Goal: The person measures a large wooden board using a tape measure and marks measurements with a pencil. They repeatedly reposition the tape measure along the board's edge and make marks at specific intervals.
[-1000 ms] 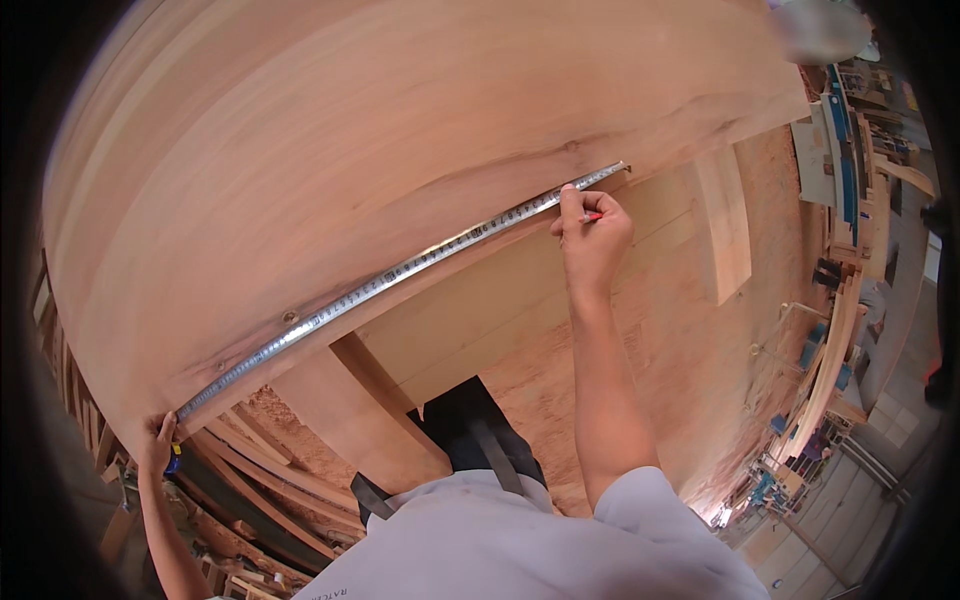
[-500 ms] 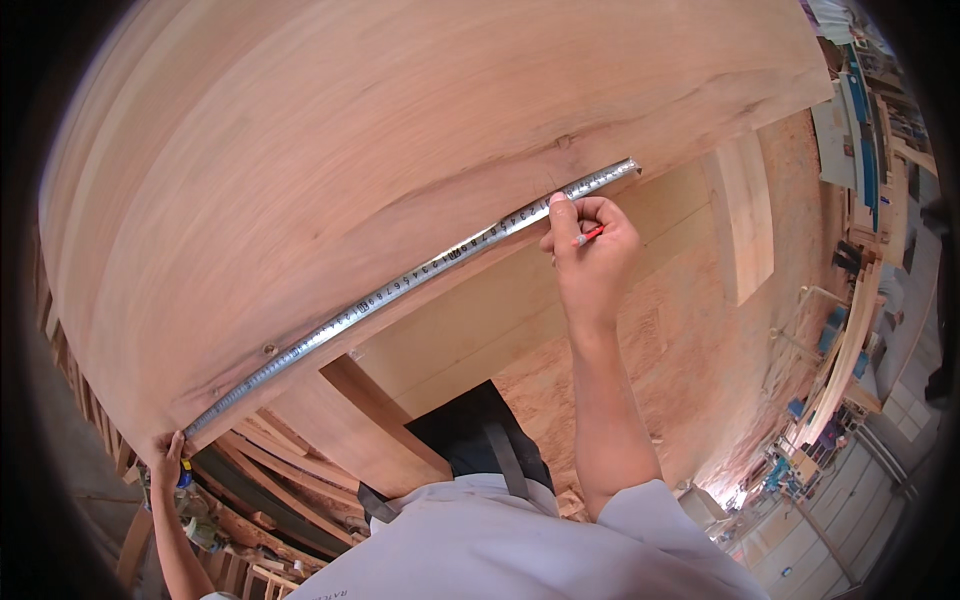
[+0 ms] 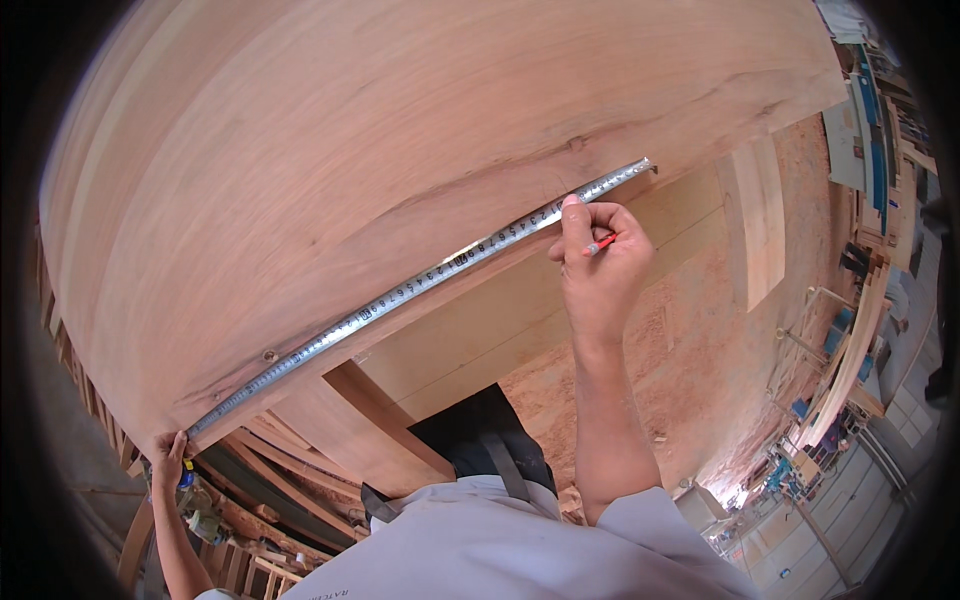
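A broad wooden panel (image 3: 400,130) with curving grain fills the upper left. Along its near edge lies the stretched steel blade of a tape measure (image 3: 400,293), running from the panel's left corner up to the right. My left hand (image 3: 168,455) is closed at that corner, gripping the tape; part of a blue and yellow case (image 3: 187,475) shows below the fingers. Farther right, my right hand (image 3: 610,255) is closed around a red pencil (image 3: 601,244), whose front end the fingers hide. Its thumb and fingertips are at the blade, short of the hooked end.
Below the panel are a pale board (image 3: 480,330) and a wooden crosspiece (image 3: 370,430) near my body. Another plank (image 3: 757,225) lies at the right over a dusty reddish floor (image 3: 700,370). Curved timber strips (image 3: 290,465) are stacked at lower left; tools and lumber line the right side.
The view has shifted slightly, so the panel, blade and right hand appear a little farther right. Both hands keep their grip, and the right hand stays at about the same place on the blade.
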Demonstrator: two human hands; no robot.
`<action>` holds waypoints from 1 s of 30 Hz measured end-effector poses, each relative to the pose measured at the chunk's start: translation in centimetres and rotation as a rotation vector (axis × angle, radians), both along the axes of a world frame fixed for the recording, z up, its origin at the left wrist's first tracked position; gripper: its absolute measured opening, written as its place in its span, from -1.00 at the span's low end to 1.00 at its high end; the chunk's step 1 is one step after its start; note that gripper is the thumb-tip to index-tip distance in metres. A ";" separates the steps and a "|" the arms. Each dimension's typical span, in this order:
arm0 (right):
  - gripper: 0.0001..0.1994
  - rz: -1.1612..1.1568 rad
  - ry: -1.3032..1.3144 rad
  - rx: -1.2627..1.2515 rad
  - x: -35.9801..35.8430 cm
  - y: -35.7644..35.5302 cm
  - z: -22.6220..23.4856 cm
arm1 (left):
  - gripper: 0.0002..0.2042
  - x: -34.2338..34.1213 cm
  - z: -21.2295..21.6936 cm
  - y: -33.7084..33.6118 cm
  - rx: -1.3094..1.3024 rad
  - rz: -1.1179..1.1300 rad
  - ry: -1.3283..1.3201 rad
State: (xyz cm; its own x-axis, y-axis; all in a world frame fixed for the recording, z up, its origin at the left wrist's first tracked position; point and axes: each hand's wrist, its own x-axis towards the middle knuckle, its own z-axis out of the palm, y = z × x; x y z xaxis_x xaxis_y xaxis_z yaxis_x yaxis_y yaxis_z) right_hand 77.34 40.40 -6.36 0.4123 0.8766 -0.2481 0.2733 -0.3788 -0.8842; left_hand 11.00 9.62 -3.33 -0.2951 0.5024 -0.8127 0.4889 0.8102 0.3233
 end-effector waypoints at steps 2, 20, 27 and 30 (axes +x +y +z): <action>-0.73 0.001 -0.002 -0.009 0.0 0.0 0.1 | -0.60 0.2 0.1 0.1 0.005 0.004 0.002; -0.74 0.007 0.028 -0.001 0.0 0.0 0.4 | -0.60 0.3 0.2 0.5 -0.017 0.039 0.000; -0.74 -0.008 0.019 0.005 -0.1 0.0 0.2 | -0.61 -0.5 0.0 0.2 -0.018 0.053 -0.018; -0.74 -0.008 0.023 0.006 -0.1 0.0 0.2 | -0.61 -0.3 0.1 0.3 -0.022 0.041 -0.003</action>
State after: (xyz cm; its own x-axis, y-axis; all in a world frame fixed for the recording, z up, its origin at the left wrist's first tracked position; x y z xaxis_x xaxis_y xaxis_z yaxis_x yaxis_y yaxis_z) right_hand 77.28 40.44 -6.18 0.4136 0.8747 -0.2527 0.2495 -0.3758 -0.8925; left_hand 10.70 9.96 -3.25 -0.3123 0.4723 -0.8243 0.4543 0.8363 0.3070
